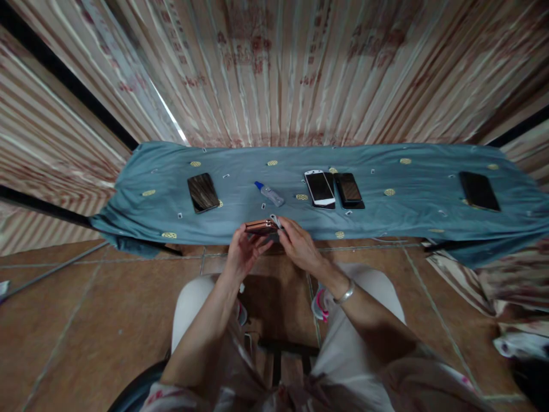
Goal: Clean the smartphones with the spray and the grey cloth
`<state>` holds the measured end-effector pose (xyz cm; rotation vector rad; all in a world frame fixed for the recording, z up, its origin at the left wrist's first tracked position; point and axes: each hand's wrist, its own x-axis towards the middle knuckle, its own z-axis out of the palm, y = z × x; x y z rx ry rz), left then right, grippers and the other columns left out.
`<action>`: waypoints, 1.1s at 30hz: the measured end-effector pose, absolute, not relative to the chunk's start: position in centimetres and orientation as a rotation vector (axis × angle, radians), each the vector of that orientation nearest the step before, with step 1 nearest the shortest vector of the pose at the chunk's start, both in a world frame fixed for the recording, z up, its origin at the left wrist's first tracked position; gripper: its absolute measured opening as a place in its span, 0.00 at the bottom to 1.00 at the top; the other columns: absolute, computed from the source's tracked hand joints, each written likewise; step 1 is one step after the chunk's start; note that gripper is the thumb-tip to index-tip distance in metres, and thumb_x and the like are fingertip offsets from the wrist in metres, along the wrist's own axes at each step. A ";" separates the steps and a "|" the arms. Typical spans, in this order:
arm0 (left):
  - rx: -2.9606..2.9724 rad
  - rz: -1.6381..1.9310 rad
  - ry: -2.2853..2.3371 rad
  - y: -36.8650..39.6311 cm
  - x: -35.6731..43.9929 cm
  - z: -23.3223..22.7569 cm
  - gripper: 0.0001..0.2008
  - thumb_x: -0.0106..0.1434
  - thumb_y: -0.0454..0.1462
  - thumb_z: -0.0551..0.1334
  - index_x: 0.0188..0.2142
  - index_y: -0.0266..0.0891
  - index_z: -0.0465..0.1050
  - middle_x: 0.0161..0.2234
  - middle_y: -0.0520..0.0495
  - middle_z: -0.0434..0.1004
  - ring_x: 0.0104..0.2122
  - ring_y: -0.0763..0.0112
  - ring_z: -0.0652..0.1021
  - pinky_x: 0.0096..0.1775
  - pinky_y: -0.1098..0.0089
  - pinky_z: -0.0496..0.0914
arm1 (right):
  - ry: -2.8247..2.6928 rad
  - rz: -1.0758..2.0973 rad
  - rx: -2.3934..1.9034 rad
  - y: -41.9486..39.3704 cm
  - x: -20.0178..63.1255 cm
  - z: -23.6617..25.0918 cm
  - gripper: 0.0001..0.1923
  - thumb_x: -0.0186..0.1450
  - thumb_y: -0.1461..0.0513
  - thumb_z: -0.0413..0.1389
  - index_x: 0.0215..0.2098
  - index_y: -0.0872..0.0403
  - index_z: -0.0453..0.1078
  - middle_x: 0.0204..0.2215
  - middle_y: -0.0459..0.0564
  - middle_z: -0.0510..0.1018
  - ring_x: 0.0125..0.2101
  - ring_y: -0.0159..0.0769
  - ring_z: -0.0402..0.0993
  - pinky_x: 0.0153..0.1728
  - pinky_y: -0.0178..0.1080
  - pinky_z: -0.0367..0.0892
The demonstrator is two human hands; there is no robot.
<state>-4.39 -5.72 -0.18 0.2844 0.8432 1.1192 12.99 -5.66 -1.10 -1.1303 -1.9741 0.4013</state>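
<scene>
My left hand (243, 252) is closed on a copper-coloured phone (261, 227), which I see nearly edge-on just off the front edge of the covered table. My right hand (299, 243) pinches a small whitish piece, which looks like cloth or tissue (275, 220), against the phone's right end. Its exact kind is too small to tell. Just beyond my hands, a clear bottle with a blue cap (271, 194) lies on its side. To its right, a white phone (320, 189) rests partly on a dark one.
A blue-green patterned cloth (240, 166) covers the long table. Two stacked dark phones (349, 189) lie right of the white one. Another dark phone (203, 193) is at the left, and a flat black device (479, 191) at the far right. Curtains (274, 74) hang behind.
</scene>
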 end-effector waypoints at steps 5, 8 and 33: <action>0.376 1.096 0.825 -6.0 -4.2 -0.1 0.17 0.55 0.44 0.66 0.41 0.37 0.78 0.41 0.42 0.81 0.42 0.61 0.80 0.54 0.56 0.70 | -1.937 0.455 -1.148 -4.9 14.1 -1.0 0.22 0.72 0.63 0.43 0.61 0.53 0.63 0.55 0.57 0.75 0.56 0.40 0.71 0.59 0.47 0.67; 0.438 1.089 0.811 -6.1 -3.9 -0.5 0.19 0.53 0.43 0.68 0.43 0.37 0.79 0.44 0.42 0.82 0.44 0.61 0.80 0.56 0.58 0.68 | -1.936 0.421 -1.157 -4.7 14.4 -1.1 0.22 0.72 0.62 0.42 0.63 0.54 0.63 0.55 0.57 0.75 0.57 0.41 0.70 0.60 0.49 0.66; 0.444 1.177 0.889 -5.9 -2.6 -2.0 0.17 0.52 0.44 0.71 0.39 0.37 0.80 0.41 0.43 0.82 0.44 0.63 0.79 0.51 0.62 0.70 | -2.033 0.272 -1.106 -5.2 12.2 -0.6 0.27 0.72 0.67 0.38 0.68 0.56 0.55 0.65 0.58 0.63 0.68 0.41 0.52 0.67 0.52 0.55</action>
